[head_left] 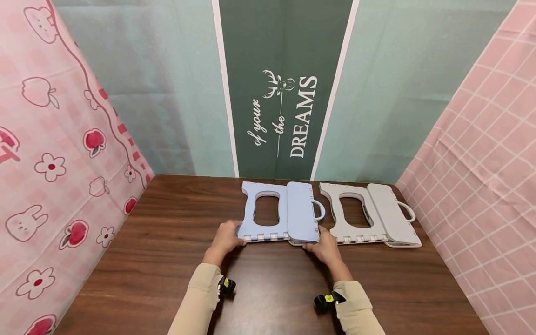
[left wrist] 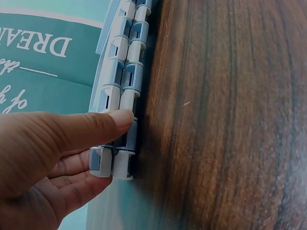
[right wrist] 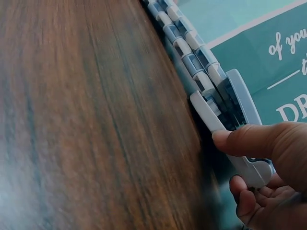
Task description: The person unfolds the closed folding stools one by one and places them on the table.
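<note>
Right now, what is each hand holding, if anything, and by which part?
The blue folding stool: the left hand pinches the left end of its hinged near edge, the right hand grips its near right corner.

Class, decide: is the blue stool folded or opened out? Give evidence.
Folded: the blue stool is flattened, its two rows of hinges close together, side by side.

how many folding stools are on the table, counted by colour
Light blue folding stool: 1, gripped by the left hand and the right hand
Pale grey folding stool: 1
Total: 2
</note>
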The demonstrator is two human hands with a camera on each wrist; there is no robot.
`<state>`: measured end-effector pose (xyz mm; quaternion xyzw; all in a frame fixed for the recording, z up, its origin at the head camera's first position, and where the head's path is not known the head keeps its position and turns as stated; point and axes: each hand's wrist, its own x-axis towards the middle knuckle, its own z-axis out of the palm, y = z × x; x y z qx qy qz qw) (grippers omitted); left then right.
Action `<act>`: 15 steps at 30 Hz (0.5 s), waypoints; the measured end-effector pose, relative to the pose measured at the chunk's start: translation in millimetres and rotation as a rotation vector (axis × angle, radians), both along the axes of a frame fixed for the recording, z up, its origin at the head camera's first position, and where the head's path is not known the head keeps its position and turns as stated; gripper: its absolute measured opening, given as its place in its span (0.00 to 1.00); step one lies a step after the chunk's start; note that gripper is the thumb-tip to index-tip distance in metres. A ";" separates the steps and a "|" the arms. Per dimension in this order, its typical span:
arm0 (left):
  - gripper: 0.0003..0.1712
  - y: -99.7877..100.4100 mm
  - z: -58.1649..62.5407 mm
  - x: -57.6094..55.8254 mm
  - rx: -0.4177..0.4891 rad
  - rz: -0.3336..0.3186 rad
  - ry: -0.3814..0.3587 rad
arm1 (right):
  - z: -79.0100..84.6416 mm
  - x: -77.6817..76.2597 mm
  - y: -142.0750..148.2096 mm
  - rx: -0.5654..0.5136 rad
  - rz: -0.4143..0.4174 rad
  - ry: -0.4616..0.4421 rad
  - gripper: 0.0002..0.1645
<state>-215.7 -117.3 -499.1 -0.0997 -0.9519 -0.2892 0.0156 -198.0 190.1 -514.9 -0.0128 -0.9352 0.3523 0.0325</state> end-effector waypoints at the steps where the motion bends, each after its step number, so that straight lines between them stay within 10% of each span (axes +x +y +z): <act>1: 0.35 -0.4 0.0 0.6 0.003 0.001 -0.007 | 0.3 0.4 0.0 -0.015 -0.002 -0.004 0.49; 15: 0.36 -3.8 -0.6 0.9 0.037 -0.006 -0.049 | 8.5 3.3 5.4 -0.240 -0.015 -0.029 0.47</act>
